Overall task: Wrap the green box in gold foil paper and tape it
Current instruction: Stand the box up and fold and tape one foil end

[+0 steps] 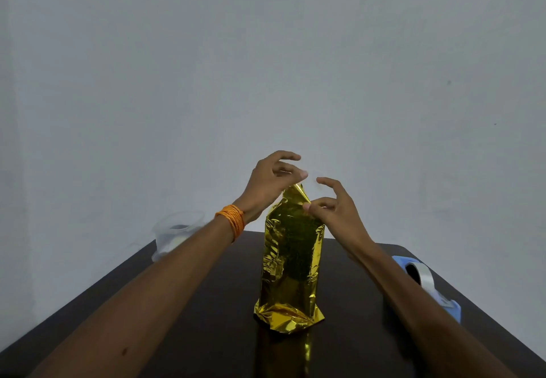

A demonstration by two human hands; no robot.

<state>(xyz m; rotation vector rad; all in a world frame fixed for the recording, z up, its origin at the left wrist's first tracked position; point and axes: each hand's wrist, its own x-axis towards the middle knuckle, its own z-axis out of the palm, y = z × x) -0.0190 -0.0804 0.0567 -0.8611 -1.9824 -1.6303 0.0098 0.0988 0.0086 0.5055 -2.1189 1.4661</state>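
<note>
We are closing the top of the gold foil [291, 259], standing between our forearms: left hand [267, 182] pinches tape, right hand [336, 215] pinches the fold; next, press the tape down

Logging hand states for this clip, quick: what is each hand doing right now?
Left hand: pinching a strip of clear tape above the gold foil.
Right hand: pinching the foil's top fold.

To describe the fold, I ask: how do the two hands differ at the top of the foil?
The left hand sits higher, fingers spread above the foil tip; the right hand sits lower, pinching the foil's edge. The left wrist wears an orange band; the right is bare. Both work the top.
</note>
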